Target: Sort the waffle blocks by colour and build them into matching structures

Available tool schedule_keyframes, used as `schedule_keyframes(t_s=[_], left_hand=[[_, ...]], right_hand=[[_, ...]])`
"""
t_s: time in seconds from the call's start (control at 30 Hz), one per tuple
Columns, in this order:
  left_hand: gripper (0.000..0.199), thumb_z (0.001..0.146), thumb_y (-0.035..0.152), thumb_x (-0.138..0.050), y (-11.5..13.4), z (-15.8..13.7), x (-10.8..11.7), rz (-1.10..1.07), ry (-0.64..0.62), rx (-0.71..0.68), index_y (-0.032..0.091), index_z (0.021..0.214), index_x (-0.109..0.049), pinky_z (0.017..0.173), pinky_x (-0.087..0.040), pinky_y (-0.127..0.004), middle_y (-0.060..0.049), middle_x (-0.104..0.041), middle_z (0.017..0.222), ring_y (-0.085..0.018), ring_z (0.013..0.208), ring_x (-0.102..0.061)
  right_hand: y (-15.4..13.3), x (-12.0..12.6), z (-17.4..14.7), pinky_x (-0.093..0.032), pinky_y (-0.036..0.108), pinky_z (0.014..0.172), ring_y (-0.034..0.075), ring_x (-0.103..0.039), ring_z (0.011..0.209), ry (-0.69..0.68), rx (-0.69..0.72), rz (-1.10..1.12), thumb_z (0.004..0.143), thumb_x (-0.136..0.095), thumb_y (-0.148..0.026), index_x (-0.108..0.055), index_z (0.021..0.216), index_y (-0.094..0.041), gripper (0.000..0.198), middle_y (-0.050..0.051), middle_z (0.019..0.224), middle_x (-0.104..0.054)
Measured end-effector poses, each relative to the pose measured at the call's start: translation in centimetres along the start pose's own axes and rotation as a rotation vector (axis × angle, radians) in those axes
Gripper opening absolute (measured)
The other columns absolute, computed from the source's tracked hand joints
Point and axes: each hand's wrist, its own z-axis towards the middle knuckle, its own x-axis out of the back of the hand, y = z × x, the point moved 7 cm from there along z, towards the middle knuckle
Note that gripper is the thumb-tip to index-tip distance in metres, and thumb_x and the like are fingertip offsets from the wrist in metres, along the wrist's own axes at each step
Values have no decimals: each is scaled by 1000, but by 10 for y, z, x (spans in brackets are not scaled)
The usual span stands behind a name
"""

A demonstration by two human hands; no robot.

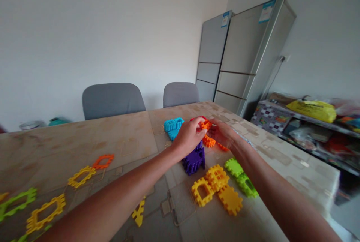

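Note:
Out over the table, my left hand (188, 135) closes its fingers on an orange interlocking building block (206, 124). My right hand (222, 132) meets it from the other side, fingers curled against the same block; its fingertips are partly hidden. Just below the hands lie more orange pieces (209, 141), and a bit of red shows behind. A purple block assembly (194, 161) stands under my left wrist. Light blue pieces (173, 125) are beyond my left hand. Yellow pieces (218, 177) and green pieces (244, 181) sit closer to me.
Flat yellow frame pieces (81, 177), an orange frame (103, 161) and a green frame (17, 203) are spread on the table's left. A yellow triangular piece (138, 212) is partly behind my left forearm. Two grey chairs (114, 101) stand across the table (137, 129); refrigerators (242, 47) stand behind.

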Motion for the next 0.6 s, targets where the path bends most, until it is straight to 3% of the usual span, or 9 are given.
schedule_keyframes(t_s=[0.17, 0.37, 0.5, 0.6], left_hand=[[31, 89, 9, -57, 3, -15, 16, -81, -9, 23, 20, 118, -64, 67, -54, -22, -1, -73, 87, -14, 71, -70], [29, 85, 16, -53, -14, -61, 42, -132, -59, 58, 17, 109, -67, 71, -56, -26, -7, -74, 101, -16, 79, -71], [30, 85, 23, -52, -28, -86, 60, -126, -66, 103, 18, 109, -68, 73, -55, -29, -7, -74, 106, -17, 80, -72], [29, 85, 26, -51, -30, -99, 72, -115, -75, 124, 19, 108, -68, 73, -54, -28, -5, -75, 104, -17, 80, -72]], right_hand=[[-16, 31, 24, -57, 30, 72, 15, -66, 79, 52, 18, -121, 99, -56, -32, -64, 103, -15, 19, 5, 99, -69], [-12, 78, 48, -57, 42, 84, 22, -66, 100, 158, -64, -304, 97, -62, -35, -60, 124, -17, 32, 8, 122, -63], [0, 88, 52, -56, 44, 87, 23, -65, 104, 188, -93, -410, 97, -62, -35, -59, 126, -18, 34, 9, 125, -62], [2, 85, 55, -56, 44, 87, 23, -64, 104, 183, -41, -473, 97, -62, -35, -59, 126, -18, 34, 9, 126, -62]])
